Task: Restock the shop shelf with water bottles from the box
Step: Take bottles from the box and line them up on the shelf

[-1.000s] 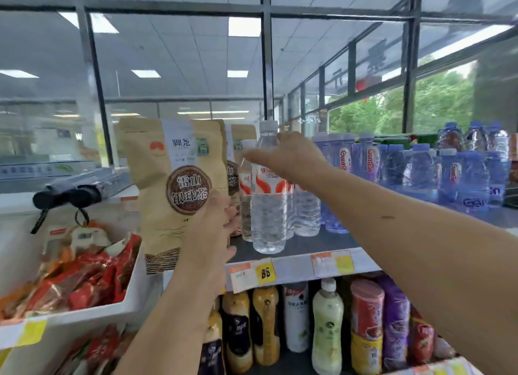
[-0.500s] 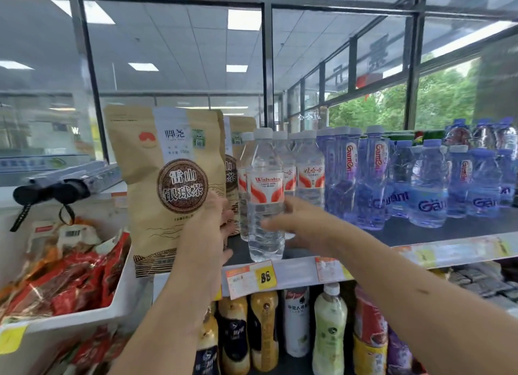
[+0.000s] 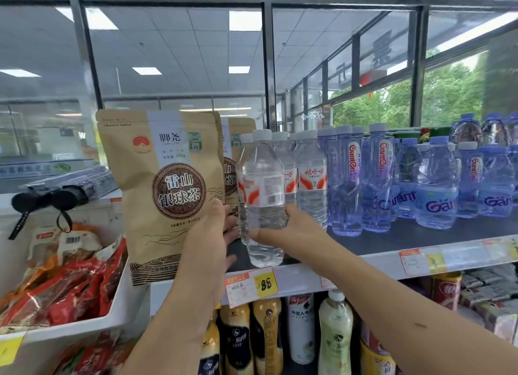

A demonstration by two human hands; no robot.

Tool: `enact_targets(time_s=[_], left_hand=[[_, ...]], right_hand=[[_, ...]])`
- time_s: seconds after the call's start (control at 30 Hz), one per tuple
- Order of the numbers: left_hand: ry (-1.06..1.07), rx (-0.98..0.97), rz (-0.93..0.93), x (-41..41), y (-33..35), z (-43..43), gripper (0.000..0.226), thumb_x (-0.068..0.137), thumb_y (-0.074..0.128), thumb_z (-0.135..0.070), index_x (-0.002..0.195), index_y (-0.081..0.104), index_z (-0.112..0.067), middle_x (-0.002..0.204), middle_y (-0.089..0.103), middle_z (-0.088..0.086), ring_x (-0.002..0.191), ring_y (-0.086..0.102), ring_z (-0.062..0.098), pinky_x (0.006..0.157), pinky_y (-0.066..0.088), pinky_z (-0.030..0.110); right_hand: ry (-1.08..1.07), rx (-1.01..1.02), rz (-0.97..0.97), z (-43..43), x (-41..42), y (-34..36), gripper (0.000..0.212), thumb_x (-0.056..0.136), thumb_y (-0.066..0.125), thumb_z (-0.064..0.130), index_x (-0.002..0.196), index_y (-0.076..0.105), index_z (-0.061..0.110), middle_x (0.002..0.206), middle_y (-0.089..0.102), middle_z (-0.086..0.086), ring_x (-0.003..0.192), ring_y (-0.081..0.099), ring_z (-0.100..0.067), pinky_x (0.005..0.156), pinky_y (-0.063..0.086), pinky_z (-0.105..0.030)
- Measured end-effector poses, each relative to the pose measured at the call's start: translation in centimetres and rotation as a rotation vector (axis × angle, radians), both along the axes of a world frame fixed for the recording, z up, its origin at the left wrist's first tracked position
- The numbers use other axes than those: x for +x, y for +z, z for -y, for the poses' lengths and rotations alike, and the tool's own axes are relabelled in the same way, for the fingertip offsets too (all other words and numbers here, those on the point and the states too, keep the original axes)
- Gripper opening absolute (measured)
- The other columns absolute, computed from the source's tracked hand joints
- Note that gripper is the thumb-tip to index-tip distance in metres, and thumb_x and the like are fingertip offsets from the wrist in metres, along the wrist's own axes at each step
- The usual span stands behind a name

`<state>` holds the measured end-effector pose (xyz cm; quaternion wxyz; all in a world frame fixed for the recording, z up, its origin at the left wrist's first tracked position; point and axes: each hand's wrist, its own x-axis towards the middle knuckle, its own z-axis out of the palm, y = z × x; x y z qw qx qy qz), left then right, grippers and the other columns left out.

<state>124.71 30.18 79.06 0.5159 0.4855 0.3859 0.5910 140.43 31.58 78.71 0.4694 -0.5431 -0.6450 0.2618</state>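
Observation:
A clear water bottle (image 3: 262, 178) with a white cap and a red-and-white label stands at the front edge of the dark shelf (image 3: 392, 237). My right hand (image 3: 291, 231) grips its lower body, thumb across the front. Behind it stand more red-label bottles (image 3: 311, 178), and to the right a row of blue-tinted bottles (image 3: 378, 178). Just left of the bottle my left hand (image 3: 207, 234) holds the right edge of a brown tea bag (image 3: 165, 184), thumb on its front. The box is out of view.
A white bin (image 3: 123, 307) of red snack packets sits at lower left, with a black folded umbrella (image 3: 42, 201) above it. Under the price-tag strip (image 3: 251, 285), the lower shelf holds several drink bottles (image 3: 335, 332). Glass panels rise behind the shelf.
My right hand dropped from the bottle's cap to its lower body, and the bottle's label has turned. My left hand has stayed on the tea bag.

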Motion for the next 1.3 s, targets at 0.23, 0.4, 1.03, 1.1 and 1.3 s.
enact_targets(time_s=[0.23, 0.4, 1.03, 1.1, 1.3], left_hand=[[0.003, 0.001, -0.006, -0.4, -0.2, -0.5, 0.04, 0.101, 0.036, -0.054, 0.117, 0.061, -0.027, 0.124, 0.063, -0.002, 0.116, 0.059, 0.018, 0.099, 0.038, 0.052], [-0.004, 0.01, -0.005, -0.2, -0.4, -0.9, 0.043, 0.101, 0.037, -0.054, 0.123, 0.06, -0.025, 0.126, 0.063, -0.002, 0.117, 0.059, 0.018, 0.097, 0.039, 0.051], [-0.044, 0.013, -0.011, 0.1, 0.3, -0.9, 0.038, 0.102, 0.037, -0.052, 0.118, 0.06, -0.027, 0.119, 0.064, -0.006, 0.111, 0.06, 0.013, 0.098, 0.04, 0.048], [-0.043, 0.016, -0.024, 0.1, 0.3, -1.1, 0.038, 0.102, 0.036, -0.053, 0.114, 0.062, -0.028, 0.118, 0.066, -0.007, 0.112, 0.06, 0.013, 0.092, 0.041, 0.046], [-0.028, 0.027, -0.051, 0.5, -0.3, -1.7, 0.041, 0.103, 0.035, -0.051, 0.106, 0.07, -0.031, 0.105, 0.073, -0.016, 0.109, 0.063, 0.008, 0.09, 0.043, 0.045]], right_hand=[[0.03, -0.037, -0.057, -0.5, 0.2, -0.3, 0.044, 0.081, 0.073, 0.052, 0.117, 0.055, 0.033, 0.11, 0.064, 0.014, 0.105, 0.06, -0.01, 0.083, 0.047, -0.026], [-0.14, 0.011, 0.088, -0.6, -0.5, -0.5, 0.083, 0.069, 0.08, 0.06, 0.131, 0.038, 0.025, 0.111, 0.051, 0.014, 0.106, 0.052, -0.013, 0.085, 0.042, -0.03], [-0.187, 0.061, 0.075, -2.1, -1.4, -1.3, 0.065, 0.065, 0.084, 0.054, 0.117, 0.057, 0.024, 0.1, 0.068, 0.011, 0.088, 0.067, -0.009, 0.075, 0.061, -0.038], [-0.2, 0.072, 0.098, -2.1, -1.5, -1.3, 0.065, 0.067, 0.084, 0.053, 0.117, 0.055, 0.023, 0.1, 0.068, 0.011, 0.09, 0.066, -0.009, 0.078, 0.061, -0.038], [-0.211, 0.081, 0.11, -1.8, -1.8, -1.2, 0.059, 0.07, 0.081, 0.053, 0.113, 0.05, 0.026, 0.095, 0.062, 0.017, 0.089, 0.064, -0.007, 0.08, 0.06, -0.037]])
